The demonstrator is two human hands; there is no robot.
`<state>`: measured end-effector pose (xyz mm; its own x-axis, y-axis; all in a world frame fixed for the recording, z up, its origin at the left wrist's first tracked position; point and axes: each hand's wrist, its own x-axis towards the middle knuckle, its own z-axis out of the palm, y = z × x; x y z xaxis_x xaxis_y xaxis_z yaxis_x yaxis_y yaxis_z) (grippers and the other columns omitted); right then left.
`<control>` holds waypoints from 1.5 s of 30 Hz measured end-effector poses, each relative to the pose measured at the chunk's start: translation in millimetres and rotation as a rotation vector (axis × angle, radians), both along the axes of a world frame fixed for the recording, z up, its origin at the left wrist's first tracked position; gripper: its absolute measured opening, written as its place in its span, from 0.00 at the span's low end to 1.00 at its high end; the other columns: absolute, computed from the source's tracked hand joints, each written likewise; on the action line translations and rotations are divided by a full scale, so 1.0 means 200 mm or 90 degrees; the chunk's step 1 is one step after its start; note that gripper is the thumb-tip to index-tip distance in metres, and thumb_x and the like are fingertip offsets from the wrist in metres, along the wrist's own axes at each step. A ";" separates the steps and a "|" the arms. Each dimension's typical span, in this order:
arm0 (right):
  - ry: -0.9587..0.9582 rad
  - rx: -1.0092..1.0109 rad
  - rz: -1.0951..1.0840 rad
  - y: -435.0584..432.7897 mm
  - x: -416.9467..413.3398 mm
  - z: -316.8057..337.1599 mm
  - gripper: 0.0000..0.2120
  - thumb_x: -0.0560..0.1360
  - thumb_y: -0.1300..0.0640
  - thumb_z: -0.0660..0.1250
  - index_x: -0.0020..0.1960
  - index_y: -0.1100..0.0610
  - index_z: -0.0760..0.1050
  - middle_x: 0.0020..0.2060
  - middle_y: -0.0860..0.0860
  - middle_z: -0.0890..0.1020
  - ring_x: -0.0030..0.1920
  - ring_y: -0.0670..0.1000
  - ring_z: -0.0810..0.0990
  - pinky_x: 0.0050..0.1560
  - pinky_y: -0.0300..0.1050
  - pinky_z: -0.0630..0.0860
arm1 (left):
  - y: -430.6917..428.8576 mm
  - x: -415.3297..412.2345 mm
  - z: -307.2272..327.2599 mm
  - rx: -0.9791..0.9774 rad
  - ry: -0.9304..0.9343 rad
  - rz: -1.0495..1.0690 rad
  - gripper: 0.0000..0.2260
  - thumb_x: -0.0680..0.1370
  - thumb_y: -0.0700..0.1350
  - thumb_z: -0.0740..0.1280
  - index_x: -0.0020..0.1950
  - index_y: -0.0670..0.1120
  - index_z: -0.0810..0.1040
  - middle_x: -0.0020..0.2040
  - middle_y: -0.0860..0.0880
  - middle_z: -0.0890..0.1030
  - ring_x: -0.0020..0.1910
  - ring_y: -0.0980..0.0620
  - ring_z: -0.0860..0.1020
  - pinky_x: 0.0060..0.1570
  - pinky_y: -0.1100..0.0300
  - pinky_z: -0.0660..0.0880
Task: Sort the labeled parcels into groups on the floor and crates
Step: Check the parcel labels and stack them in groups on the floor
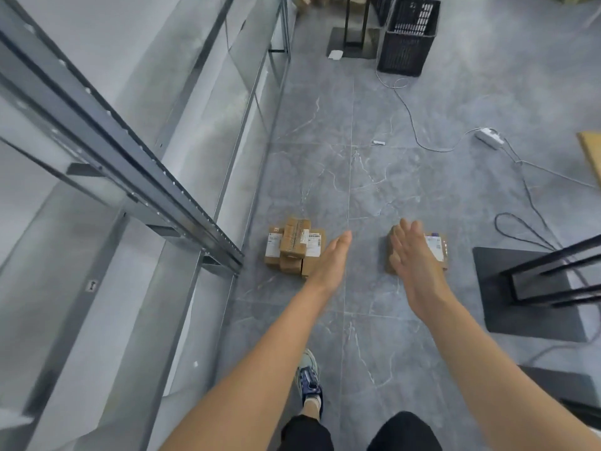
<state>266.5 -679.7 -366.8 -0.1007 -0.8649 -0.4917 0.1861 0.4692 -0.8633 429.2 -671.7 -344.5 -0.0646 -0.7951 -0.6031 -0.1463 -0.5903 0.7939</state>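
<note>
View from a person's head, looking down at a grey tiled floor (374, 177) beside metal shelving (130, 157). Both bare arms reach forward and hold nothing. The left hand (331, 258) is seen edge-on, its fingers straight and pressed together. The right hand (414, 255) is flat, its fingers straight and slightly spread, a little blurred. A stack of small brown parcels (292, 249) with white labels lies on the floor just left of the left hand. A second group of parcels (435, 250) lies apart to the right, partly hidden behind the right hand. The gap between the two piles likely keeps the sorted groups distinct. A black crate (406, 43) stands far ahead, well away from both piles; whether it holds anything cannot be seen. A white cable (413, 122) trails across the floor.
</note>
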 end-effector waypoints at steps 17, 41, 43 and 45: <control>-0.018 0.180 0.180 -0.84 0.46 -0.59 0.31 0.85 0.35 0.44 0.84 0.48 0.56 0.82 0.45 0.61 0.82 0.48 0.58 0.83 0.53 0.54 | -0.83 0.53 -0.67 0.156 -0.099 0.132 0.25 0.85 0.63 0.51 0.79 0.56 0.68 0.73 0.57 0.71 0.74 0.55 0.67 0.77 0.46 0.61; -0.017 0.413 0.087 -1.48 0.97 -2.74 0.37 0.82 0.28 0.47 0.84 0.45 0.54 0.84 0.46 0.56 0.83 0.50 0.54 0.82 0.61 0.50 | -1.59 1.01 -2.77 0.292 -0.118 0.029 0.28 0.85 0.65 0.49 0.81 0.56 0.63 0.81 0.53 0.64 0.79 0.53 0.60 0.71 0.54 0.57; -0.022 0.410 0.085 -1.52 1.01 -2.84 0.37 0.81 0.27 0.47 0.85 0.45 0.53 0.84 0.46 0.56 0.83 0.49 0.53 0.83 0.61 0.49 | -1.63 1.03 -2.87 0.308 -0.100 0.040 0.28 0.84 0.67 0.49 0.81 0.56 0.64 0.80 0.53 0.65 0.78 0.53 0.63 0.74 0.52 0.57; -0.023 0.420 0.089 -1.55 1.04 -2.91 0.41 0.78 0.24 0.47 0.84 0.43 0.53 0.84 0.45 0.55 0.84 0.49 0.52 0.82 0.62 0.47 | -1.66 1.03 -2.95 0.311 -0.075 0.053 0.28 0.84 0.67 0.48 0.79 0.56 0.68 0.75 0.56 0.71 0.70 0.56 0.70 0.68 0.55 0.63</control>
<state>475.2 -989.4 -949.3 0.0174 -0.3865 -0.9221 0.1084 0.9175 -0.3826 634.6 -1003.6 -934.0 0.0773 -0.4174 -0.9054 -0.1549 -0.9021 0.4027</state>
